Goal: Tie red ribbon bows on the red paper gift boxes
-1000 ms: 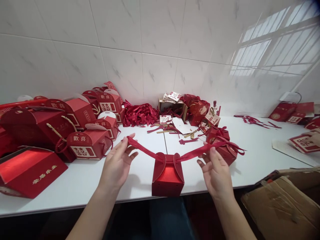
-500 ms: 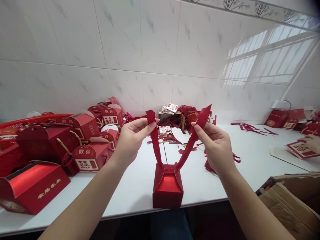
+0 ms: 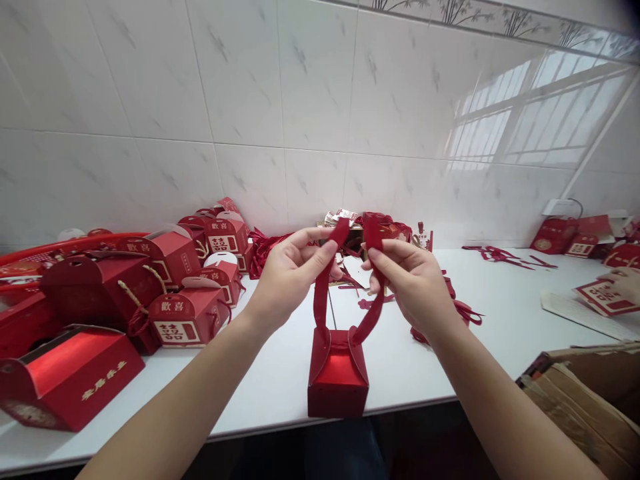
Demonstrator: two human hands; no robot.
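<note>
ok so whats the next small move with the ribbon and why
Probably cross one end of the red ribbon over the other: the left hand and right hand each pinch an end, the tips are close but apart, and both strands rise from the small red box.

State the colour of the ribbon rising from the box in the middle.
Deep red: the ribbon shows best in the head view.

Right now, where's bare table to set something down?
Widest: tabletop between the loose ribbons and the cardboard box. Smaller: between the small red box and the red boxes on the left. Crowded: left end; back middle, ribbon heap and cards.
</note>
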